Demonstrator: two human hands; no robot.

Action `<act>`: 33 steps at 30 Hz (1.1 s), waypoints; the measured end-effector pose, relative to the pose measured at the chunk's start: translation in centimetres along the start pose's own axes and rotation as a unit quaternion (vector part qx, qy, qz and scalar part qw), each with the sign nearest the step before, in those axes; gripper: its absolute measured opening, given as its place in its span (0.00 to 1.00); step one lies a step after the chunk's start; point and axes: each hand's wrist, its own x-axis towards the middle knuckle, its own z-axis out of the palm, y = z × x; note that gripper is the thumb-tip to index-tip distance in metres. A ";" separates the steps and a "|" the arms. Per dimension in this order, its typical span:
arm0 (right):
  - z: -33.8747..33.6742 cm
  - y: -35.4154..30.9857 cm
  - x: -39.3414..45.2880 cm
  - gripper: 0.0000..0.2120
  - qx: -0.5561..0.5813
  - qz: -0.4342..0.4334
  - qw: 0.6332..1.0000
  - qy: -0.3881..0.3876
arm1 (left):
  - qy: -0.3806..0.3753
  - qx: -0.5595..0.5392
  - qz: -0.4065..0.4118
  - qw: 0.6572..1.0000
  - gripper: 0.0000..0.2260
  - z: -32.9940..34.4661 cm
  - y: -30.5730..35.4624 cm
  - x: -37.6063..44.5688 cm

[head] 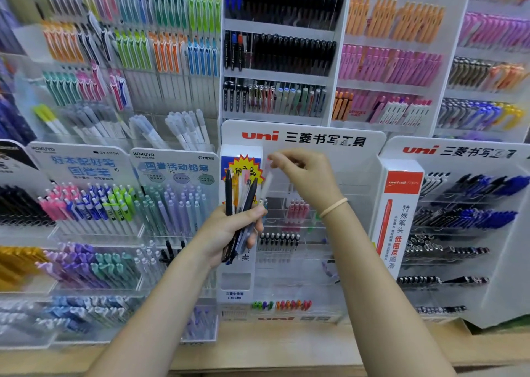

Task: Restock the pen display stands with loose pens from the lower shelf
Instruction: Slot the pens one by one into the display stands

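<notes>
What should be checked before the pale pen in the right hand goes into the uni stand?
1. Right hand pinches the pale pen by its top end: ok.
2. Pen's tip clear of the bundle of pens: cannot tell, motion blur.
3. Left hand grips the bundle securely: ok.
4. Free slots in the uni stand behind the hands: ok, several clear tiers look bare.
5. Matching pen type in the target row: cannot tell.
</notes>
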 end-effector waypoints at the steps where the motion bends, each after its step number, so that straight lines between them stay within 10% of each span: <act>1: -0.1 -0.3 -0.6 0.10 0.044 0.033 0.998 -0.037 | -0.024 0.017 -0.006 1.000 0.14 0.0 0.0 0.0; 7: -0.1 0.9 -2.7 0.10 0.154 0.129 0.969 -0.148 | -0.069 0.087 -0.037 0.993 0.10 1.3 -0.5 -0.1; 19: -3.1 2.0 -4.1 0.08 0.333 0.108 0.922 0.167 | -0.019 0.033 -0.061 0.997 0.07 1.9 -3.2 -1.3; 27: -1.5 2.6 -5.5 0.10 0.408 0.145 0.900 -0.049 | 0.082 0.055 0.046 0.994 0.08 4.3 -1.1 -0.5; 33: -0.9 2.9 -5.7 0.11 0.410 0.156 0.896 -0.070 | 0.067 0.073 0.050 0.994 0.05 4.3 -1.0 -0.5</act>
